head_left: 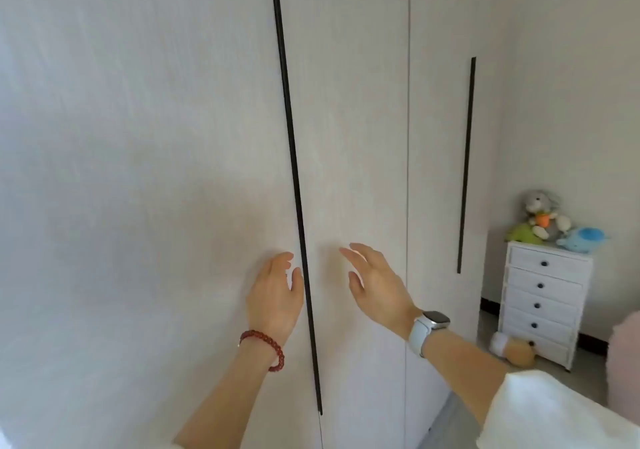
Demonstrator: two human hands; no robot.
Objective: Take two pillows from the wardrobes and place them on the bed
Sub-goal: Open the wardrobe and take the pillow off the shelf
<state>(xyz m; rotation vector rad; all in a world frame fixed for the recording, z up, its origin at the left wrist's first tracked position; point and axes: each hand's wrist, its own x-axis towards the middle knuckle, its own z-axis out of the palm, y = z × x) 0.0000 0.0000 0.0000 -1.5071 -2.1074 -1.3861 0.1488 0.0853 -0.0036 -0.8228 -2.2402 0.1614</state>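
Observation:
Pale wood-grain wardrobe doors (pixel 145 171) fill the view, and all look closed. A long black handle strip (pixel 294 178) runs down the seam between two of them. My left hand (pixel 275 296), with a red bead bracelet at its wrist, lies against the left door just beside that strip, thumb near it. My right hand (pixel 375 282), with a white watch on its wrist, hovers with spread fingers in front of the neighbouring door (pixel 353 137). Neither hand holds anything. No pillow and no bed is in view.
A second black handle (pixel 467 164) marks the farther door on the right. In the corner stands a white chest of drawers (pixel 543 303) with plush toys (pixel 547 220) on top. A plush toy (pixel 516 350) lies on the grey floor at its foot.

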